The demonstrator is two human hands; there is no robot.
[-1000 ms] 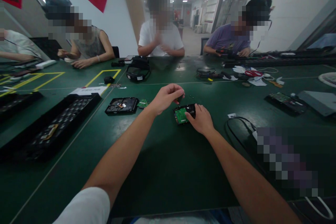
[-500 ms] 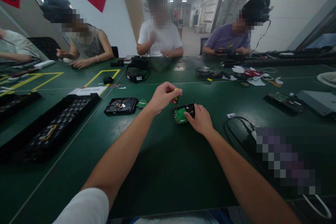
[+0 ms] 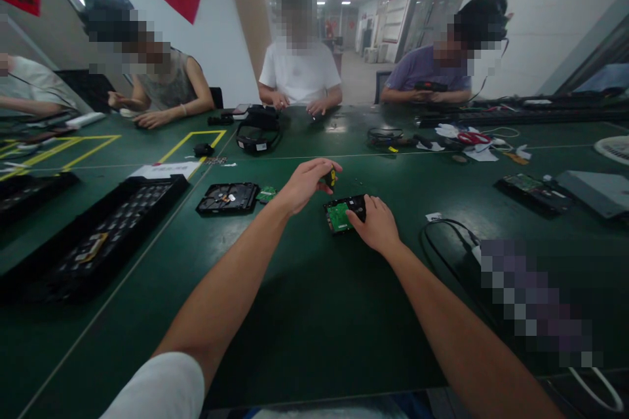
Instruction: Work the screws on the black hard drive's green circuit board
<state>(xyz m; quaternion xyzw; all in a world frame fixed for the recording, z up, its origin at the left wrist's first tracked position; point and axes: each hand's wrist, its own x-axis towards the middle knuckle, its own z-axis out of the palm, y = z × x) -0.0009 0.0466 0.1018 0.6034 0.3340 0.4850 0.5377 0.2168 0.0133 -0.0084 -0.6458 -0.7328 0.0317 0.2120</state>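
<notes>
A hard drive lies on the green table with its green circuit board facing up. My right hand grips its right side, thumb over the board and fingers along the far edge. Just above the drive's far left corner, my left hand is closed around a short yellow-and-black screwdriver; its tip is too small to make out. Several tiny screws rest on the table beyond the drive. To the left sit another hard drive and a loose green circuit board.
A long black tray stands left, with a white paper behind it. A third drive, a grey box and a black cable are right. Headgear lies farther back. Several people sit across the table.
My left fingers have loosened and spread somewhat around the screwdriver, showing more of its handle. My right hand and the drive stay put. The person opposite has lowered a hand to the table.
</notes>
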